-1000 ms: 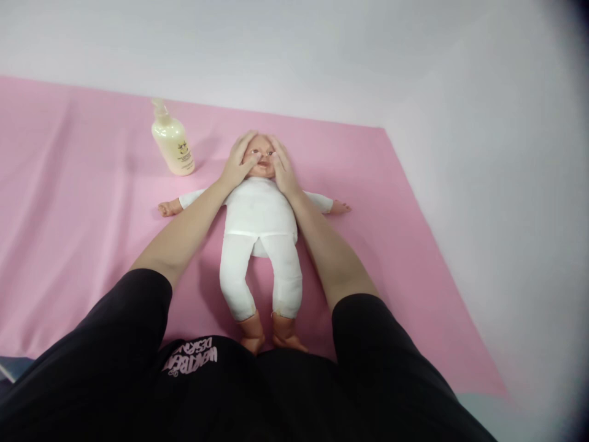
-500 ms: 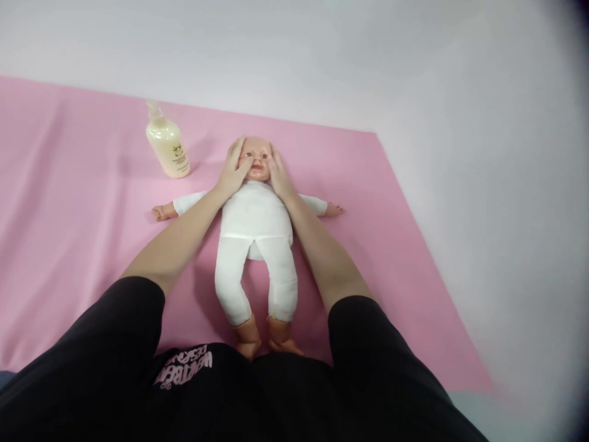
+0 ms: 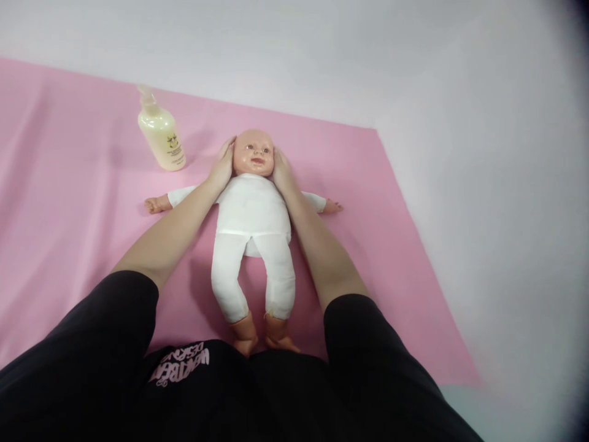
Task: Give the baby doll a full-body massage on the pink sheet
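Observation:
A baby doll [image 3: 253, 205] in white cloth lies on its back on the pink mat [image 3: 381, 258], head away from me and bare feet near my shirt. My left hand [image 3: 224, 164] lies along the left side of the doll's head, palm against it and fingers stretched out. On the opposite side, my right hand [image 3: 283, 170] rests flat against the head in the same way. Some fingertips are hidden behind the head. The doll's arms are spread out to both sides, passing beneath my wrists.
A pump bottle [image 3: 162, 135] of pale yellow liquid stands on the mat, left of the doll's head. The mat shows creases at the left. Beyond its far and right edges is a whitish surface [image 3: 460, 153].
Both hands have slid outward and down from the doll's cheeks and forehead to the sides of its head, uncovering the face. The view has shifted slightly.

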